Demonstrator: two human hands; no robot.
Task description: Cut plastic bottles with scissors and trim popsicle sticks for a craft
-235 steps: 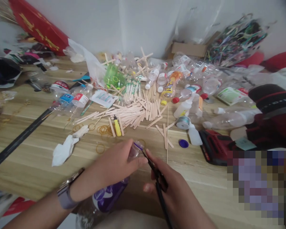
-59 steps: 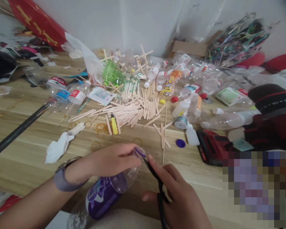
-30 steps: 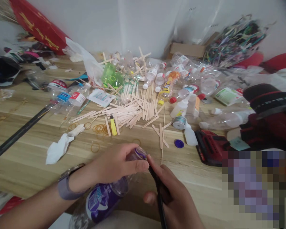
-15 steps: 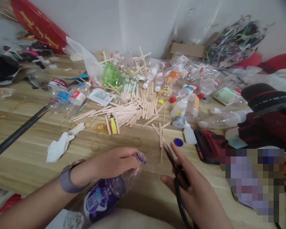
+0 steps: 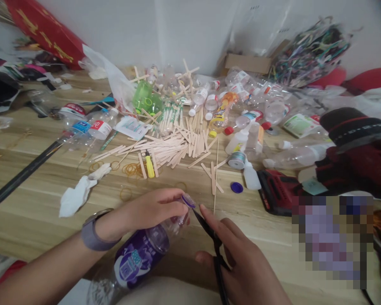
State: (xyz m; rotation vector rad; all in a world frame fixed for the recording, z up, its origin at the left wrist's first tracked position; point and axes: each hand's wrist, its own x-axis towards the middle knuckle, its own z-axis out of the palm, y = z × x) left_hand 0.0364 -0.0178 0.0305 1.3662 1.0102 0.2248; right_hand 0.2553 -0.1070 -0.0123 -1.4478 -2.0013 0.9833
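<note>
Here the left hand (image 5: 150, 209) clasps a tilted bottle (image 5: 141, 256); the right hand (image 5: 241, 258) grips scissors (image 5: 216, 242) slanting toward its rim (image 5: 188, 200).

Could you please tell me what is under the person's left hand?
Under the left hand is the purple-labelled bottle; its purple-ringed mouth shows beyond the fingers. Part of its neck is covered and cannot be seen.

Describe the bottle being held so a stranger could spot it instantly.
At the near edge of the wooden table, find the left hand, with a watch strap on its wrist. It holds a tilted clear bottle by the neck; unlike the bottles farther back, this one wears a broad purple label.
</note>
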